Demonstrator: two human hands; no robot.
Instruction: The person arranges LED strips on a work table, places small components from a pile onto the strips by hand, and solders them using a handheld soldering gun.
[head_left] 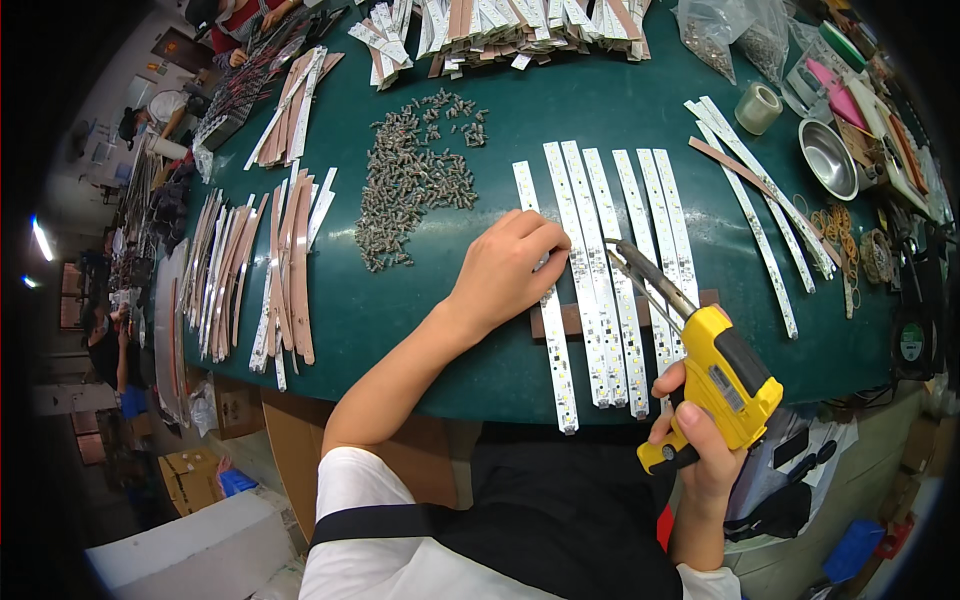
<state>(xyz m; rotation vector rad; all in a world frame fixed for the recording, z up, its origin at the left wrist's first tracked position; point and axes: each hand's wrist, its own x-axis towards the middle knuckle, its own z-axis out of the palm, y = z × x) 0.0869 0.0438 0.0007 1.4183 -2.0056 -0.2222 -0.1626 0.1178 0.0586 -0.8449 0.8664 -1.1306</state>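
My right hand (705,445) is wrapped round the grip of a yellow and black soldering gun (730,375). The gun's thin metal tip and feed tube reach up-left over a row of white LED strips (590,290). My left hand (512,265) is closed in a pinch at the leftmost strips, close to the gun's tip. What its fingertips hold, if anything, is hidden. Under the strips runs a brown wooden bar (570,318). Left of the row lies a heap of small metal components (410,180) on the green table (450,375).
Stacks of strips lie at the left (285,270) and along the far edge (520,30). Loose strips (750,190) spread at the right, near a metal bowl (828,160), a tape roll (758,108) and rubber bands (838,235). Other people work at the far left.
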